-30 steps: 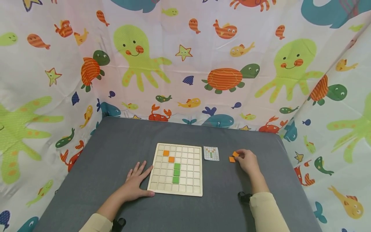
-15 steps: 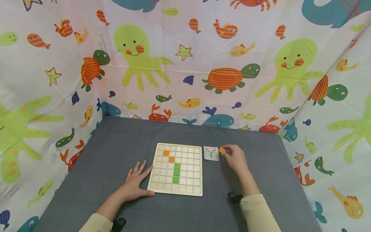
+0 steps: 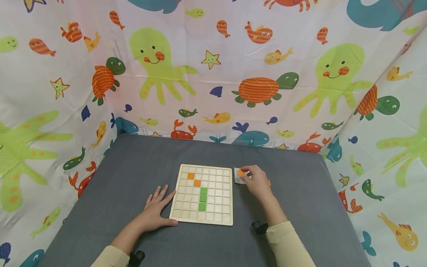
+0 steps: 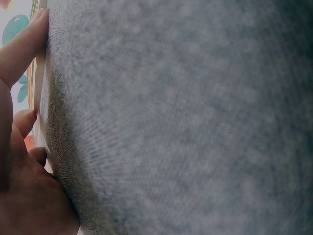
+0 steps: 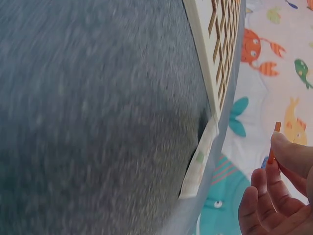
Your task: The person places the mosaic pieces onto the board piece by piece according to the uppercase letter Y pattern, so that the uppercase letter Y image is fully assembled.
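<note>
Between thumb and fingers my right hand (image 3: 259, 182) pinches an orange square tile (image 3: 241, 172), held above the small pattern card (image 3: 238, 180). In the right wrist view the tile (image 5: 274, 142) is seen edge-on, raised off the table. To the left lies a wooden grid board (image 3: 217, 218) with two orange tiles (image 3: 197, 183) set diagonally and a column of green tiles (image 3: 203, 198) in its squares. My left hand (image 3: 151, 214) rests with spread fingers at the board's left edge, thumb at the near corner. The left wrist view shows fingers (image 4: 29, 36) against the board's side.
Another orange tile (image 3: 269, 183) lies on the grey table (image 3: 150, 155), mostly hidden behind my right hand. A white curtain (image 3: 200, 122) printed with sea animals stands around the table's back and sides.
My right hand has picked up an orange tile from the pair at the right and carried it left, over the card. The left hand and the board have stayed put.
</note>
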`<control>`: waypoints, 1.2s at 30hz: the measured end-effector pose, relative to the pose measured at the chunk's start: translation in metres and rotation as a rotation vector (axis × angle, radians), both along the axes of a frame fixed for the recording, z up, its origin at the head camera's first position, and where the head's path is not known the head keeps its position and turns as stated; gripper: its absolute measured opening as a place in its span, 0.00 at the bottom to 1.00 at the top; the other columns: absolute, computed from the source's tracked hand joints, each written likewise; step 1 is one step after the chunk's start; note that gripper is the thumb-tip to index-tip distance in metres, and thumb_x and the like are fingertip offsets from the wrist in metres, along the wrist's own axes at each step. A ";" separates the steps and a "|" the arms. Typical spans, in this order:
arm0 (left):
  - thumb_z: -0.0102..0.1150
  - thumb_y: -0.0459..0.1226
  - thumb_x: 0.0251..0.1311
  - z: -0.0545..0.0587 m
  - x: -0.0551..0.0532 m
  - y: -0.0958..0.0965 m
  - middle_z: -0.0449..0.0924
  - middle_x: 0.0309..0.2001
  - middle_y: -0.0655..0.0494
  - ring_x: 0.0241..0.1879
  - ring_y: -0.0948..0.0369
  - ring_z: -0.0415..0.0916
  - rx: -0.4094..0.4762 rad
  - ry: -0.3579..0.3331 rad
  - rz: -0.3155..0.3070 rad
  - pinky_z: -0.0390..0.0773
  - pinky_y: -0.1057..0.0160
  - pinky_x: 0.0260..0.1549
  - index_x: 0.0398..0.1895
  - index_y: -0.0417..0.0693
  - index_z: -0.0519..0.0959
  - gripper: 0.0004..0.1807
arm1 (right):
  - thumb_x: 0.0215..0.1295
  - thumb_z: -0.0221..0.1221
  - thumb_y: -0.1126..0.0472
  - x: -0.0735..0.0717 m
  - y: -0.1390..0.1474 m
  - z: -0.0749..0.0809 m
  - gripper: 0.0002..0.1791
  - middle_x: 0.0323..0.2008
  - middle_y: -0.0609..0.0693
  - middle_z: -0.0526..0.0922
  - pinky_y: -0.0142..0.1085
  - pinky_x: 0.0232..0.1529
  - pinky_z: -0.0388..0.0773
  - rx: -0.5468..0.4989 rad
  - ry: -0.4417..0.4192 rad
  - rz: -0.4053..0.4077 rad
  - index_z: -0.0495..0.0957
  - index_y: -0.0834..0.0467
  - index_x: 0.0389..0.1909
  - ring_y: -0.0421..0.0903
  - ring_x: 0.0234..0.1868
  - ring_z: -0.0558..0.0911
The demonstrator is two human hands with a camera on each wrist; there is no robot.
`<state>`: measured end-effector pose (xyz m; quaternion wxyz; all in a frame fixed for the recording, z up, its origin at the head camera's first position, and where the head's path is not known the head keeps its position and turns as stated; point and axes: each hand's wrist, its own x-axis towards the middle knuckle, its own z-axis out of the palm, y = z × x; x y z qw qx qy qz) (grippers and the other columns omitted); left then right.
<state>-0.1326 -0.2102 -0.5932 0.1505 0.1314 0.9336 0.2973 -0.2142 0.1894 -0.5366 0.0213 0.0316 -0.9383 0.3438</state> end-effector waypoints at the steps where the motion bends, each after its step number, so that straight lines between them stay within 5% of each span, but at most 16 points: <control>1: 0.73 0.68 0.41 0.000 0.000 0.000 0.39 0.82 0.44 0.80 0.40 0.29 -0.004 0.001 0.001 0.34 0.30 0.72 0.81 0.59 0.54 0.64 | 0.65 0.68 0.62 0.000 -0.002 -0.001 0.15 0.51 0.54 0.82 0.48 0.45 0.80 0.001 0.003 0.008 0.84 0.57 0.53 0.52 0.47 0.81; 36: 0.72 0.70 0.40 -0.003 -0.001 -0.001 0.39 0.82 0.44 0.80 0.40 0.29 -0.005 0.013 -0.003 0.35 0.30 0.71 0.81 0.60 0.55 0.65 | 0.64 0.69 0.61 -0.002 -0.079 -0.017 0.13 0.49 0.51 0.84 0.42 0.40 0.82 0.012 -0.062 0.219 0.87 0.54 0.49 0.49 0.44 0.83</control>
